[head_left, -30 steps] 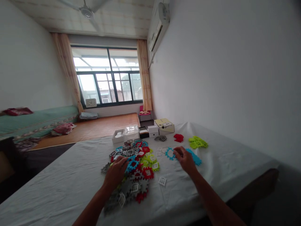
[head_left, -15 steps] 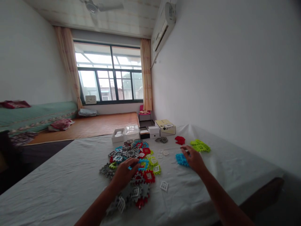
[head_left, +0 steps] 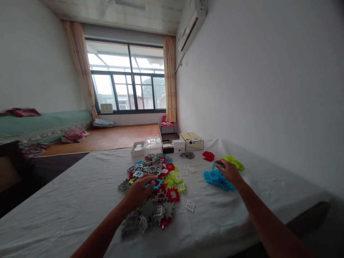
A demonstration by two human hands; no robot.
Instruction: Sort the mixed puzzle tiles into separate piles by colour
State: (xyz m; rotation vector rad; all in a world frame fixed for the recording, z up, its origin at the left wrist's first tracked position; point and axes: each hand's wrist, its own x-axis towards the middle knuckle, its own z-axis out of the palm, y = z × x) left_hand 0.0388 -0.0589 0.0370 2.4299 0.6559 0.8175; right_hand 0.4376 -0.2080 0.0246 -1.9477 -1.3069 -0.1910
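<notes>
A mixed heap of plastic interlocking pieces with toothed edges, in grey, red, blue and yellow-green, lies on the cloth. At its right side my left hand (head_left: 143,187) is closed on a blue toothed piece (head_left: 157,184) with an open middle. My right hand (head_left: 229,171) is over a pile of blue pieces (head_left: 218,180), fingers pinched on a blue piece (head_left: 214,166) at the pile's far left edge. Just behind that hand lies a yellow-green pile (head_left: 235,162). A small red pile (head_left: 208,156) sits farther off.
White window-lattice pieces (head_left: 190,206) lie between the heap and the blue pile. Grey pieces (head_left: 187,155) rest farther back. Along the far edge stand a yellow box (head_left: 195,141), a white box (head_left: 178,145) and a clear plastic container (head_left: 153,146). A wall borders the right.
My right hand has moved to the right and slightly away, uncovering more of the blue pile, with a blue piece at its fingertips. My left hand still holds its blue piece. The view has tilted slightly.
</notes>
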